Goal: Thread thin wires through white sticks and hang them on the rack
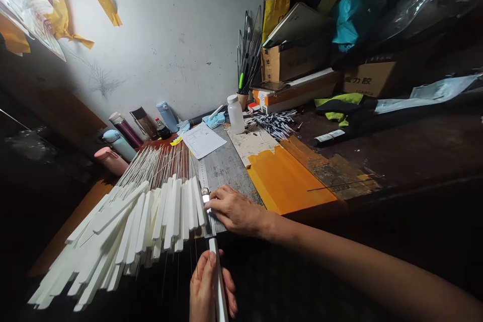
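Note:
My left hand (204,284) is below the table's front edge, its fingers closed around a long white foam-like bar (220,294). The bar's upper end points toward a flat metal ruler (203,173) lying along the grey board (228,163). My right hand (239,214) rests at the board's front edge, fingers pressed on a small shiny fitting (206,198) on that ruler. Its fingertips partly hide the fitting. Just left of both hands lies a big heap of similar white bars (171,211), with thin wires (158,161) reaching back from them.
A white bottle (236,115) and a printed sheet (204,139) stand and lie behind. Several drink flasks (119,146) line the back left. An orange taped board (285,178), a pile of small black-and-white pieces (275,123) and cardboard boxes (368,80) are to the right.

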Demonstrator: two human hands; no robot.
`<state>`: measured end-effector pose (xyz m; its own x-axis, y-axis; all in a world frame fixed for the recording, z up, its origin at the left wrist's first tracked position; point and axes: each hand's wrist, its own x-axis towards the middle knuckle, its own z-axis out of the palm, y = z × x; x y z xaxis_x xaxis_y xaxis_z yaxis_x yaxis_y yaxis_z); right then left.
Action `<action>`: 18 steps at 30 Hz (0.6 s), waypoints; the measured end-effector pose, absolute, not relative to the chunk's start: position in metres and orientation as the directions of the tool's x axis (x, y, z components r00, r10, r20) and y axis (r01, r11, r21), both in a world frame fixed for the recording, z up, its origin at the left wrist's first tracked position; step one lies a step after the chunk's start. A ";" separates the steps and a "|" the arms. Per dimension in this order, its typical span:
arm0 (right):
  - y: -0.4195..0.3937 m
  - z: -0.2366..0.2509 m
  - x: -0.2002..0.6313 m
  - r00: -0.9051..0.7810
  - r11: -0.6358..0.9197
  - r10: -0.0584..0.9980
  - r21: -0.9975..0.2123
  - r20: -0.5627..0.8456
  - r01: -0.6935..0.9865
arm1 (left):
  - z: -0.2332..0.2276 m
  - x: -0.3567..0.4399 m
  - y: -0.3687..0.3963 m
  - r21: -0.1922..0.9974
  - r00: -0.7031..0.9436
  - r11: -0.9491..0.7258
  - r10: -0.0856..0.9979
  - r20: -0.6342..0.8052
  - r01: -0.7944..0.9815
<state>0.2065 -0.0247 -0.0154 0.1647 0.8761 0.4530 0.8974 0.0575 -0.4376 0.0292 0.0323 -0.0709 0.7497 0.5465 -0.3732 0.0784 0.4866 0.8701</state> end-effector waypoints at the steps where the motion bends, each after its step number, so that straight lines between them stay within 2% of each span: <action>1: -0.020 -0.013 0.206 0.142 0.070 0.881 -0.420 0.452 0.905 | -0.071 0.029 0.032 0.872 0.748 0.482 0.547 -0.376 0.086; 4: -0.007 -0.009 0.207 0.036 0.158 0.899 -0.399 0.436 0.903 | -0.071 0.029 0.032 0.877 0.743 0.471 0.550 -0.381 0.101; 6: -0.003 -0.009 0.207 -0.020 0.219 0.906 -0.427 0.423 0.877 | -0.073 0.029 0.031 0.880 0.740 0.466 0.558 -0.376 0.096; 10: -0.009 -0.017 0.205 0.066 0.177 0.892 -0.480 0.447 0.859 | -0.077 0.030 0.030 0.873 0.719 0.480 0.579 -0.386 0.082; 14: -0.026 -0.026 0.203 0.120 0.112 0.869 -0.427 0.481 0.897 | -0.078 0.031 0.031 0.871 0.732 0.484 0.566 -0.380 0.078; 18: -0.035 -0.030 0.202 0.055 0.160 0.858 -0.368 0.511 0.916 | -0.078 0.032 0.031 0.875 0.732 0.479 0.573 -0.370 0.068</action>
<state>0.2018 -0.0345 -0.0300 0.0550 0.8579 0.5108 0.9160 0.1603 -0.3679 0.0321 0.0313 -0.0775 0.7317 0.5725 -0.3700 0.0679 0.4788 0.8753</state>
